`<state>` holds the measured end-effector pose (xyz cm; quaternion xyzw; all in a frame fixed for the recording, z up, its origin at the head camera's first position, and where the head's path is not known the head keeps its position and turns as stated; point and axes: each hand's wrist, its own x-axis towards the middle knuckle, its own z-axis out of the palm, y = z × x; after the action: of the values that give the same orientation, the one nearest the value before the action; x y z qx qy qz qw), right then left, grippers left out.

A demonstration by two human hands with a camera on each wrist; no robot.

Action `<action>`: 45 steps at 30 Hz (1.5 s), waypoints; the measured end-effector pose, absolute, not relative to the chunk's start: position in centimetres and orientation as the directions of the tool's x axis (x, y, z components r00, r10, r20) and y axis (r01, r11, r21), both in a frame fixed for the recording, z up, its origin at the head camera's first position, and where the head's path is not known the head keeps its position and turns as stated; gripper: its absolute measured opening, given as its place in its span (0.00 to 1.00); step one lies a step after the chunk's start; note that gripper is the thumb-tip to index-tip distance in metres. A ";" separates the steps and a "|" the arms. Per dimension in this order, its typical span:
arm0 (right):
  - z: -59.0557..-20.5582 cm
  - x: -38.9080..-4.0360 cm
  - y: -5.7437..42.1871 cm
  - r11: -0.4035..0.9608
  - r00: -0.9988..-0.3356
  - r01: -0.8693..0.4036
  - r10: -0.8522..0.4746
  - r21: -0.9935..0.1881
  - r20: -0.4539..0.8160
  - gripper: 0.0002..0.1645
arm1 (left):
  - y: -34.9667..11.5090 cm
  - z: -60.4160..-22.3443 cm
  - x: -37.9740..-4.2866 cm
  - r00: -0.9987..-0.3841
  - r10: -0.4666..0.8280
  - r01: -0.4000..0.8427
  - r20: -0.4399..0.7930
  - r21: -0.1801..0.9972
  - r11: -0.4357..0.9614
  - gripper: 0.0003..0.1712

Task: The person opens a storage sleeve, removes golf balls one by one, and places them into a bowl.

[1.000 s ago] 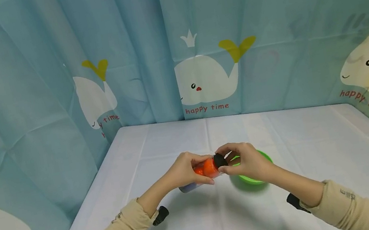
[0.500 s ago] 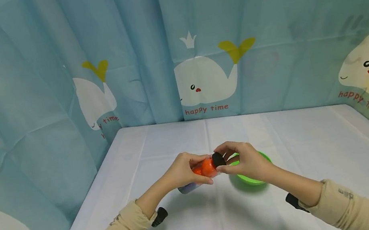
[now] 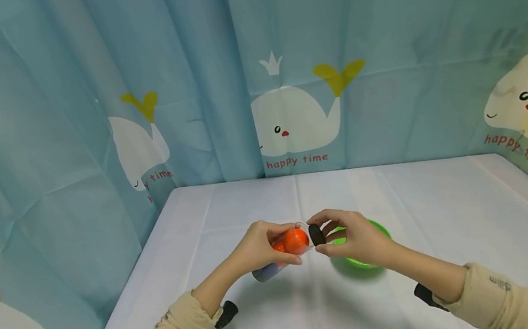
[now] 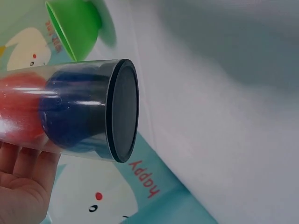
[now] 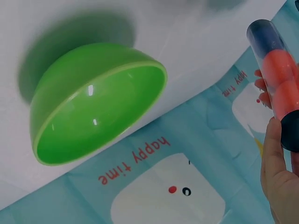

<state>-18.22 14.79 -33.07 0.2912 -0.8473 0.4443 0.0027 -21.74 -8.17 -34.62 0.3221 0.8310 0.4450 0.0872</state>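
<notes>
In the head view my left hand (image 3: 262,246) grips a clear tube (image 3: 267,272) that holds orange-red balls (image 3: 296,240). The left wrist view shows a dark blue ball (image 4: 72,109) inside, by the tube's black end (image 4: 124,112). My right hand (image 3: 351,234) pinches a black cap (image 3: 316,234) at the tube's other end. A narrow gap shows between cap and nearest ball, with the clear rim visible there. Behind and below the right hand stands a green bowl (image 3: 378,227), partly hidden by it in the head view.
A white cloth covers the table (image 3: 260,328). Blue curtains (image 3: 208,80) with whale prints hang along the back and sides. Black wrist-worn devices (image 3: 226,314) show near both sleeves.
My right hand has drawn the black cap slightly right, away from the orange ball, exposing the tube's clear rim. The left hand has shifted slightly left with the tube. The bowl stays in place.
</notes>
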 end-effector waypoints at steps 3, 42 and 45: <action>-33.4 -18.0 14.8 0.425 -0.833 -0.486 -0.491 -0.764 0.257 0.21 | -8.3 -34.8 -21.8 -0.790 0.598 0.439 0.137 0.807 0.394 0.35; -38.7 -15.9 14.2 0.351 -0.800 -0.385 -0.588 -0.854 0.119 0.26 | -9.1 -34.2 -22.1 -0.859 0.493 0.384 0.137 0.808 0.446 0.37; -39.1 -15.9 14.0 0.374 -0.803 -0.391 -0.585 -0.841 0.113 0.25 | -9.3 -34.3 -22.1 -0.862 0.489 0.379 0.131 0.808 0.452 0.38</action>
<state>-15.85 13.98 -39.11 0.2968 -0.8225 0.4743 -0.1023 -22.06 -9.25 -34.25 0.2552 0.8499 0.4570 0.0604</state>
